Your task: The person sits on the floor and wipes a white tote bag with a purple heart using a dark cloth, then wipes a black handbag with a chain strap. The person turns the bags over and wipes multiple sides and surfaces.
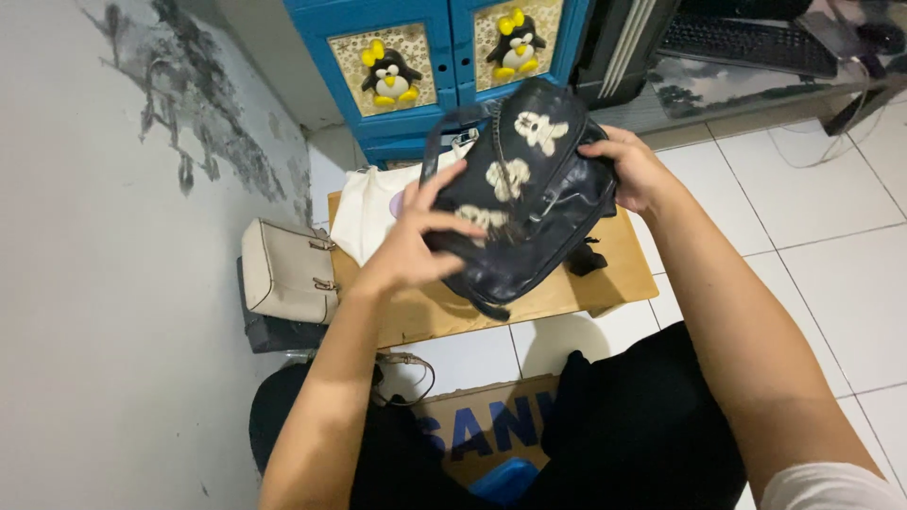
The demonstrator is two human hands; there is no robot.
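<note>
A home room is shown: a blue cupboard (444, 66) with penguin pictures, white floor tiles (803, 198) to its right, a keyboard (746, 42) further right, handbags before it

Low wooden table (605, 283) on white tiled floor (812, 217), with a white cloth bag (373, 212) lying on its left part. Beige handbag (283, 274) leans off the table's left edge, over a dark grey item. Blue cabinet (444, 57) with two penguin panels behind; black keyboard (746, 42) top right, cardboard piece (482, 425) near bottom.
</note>
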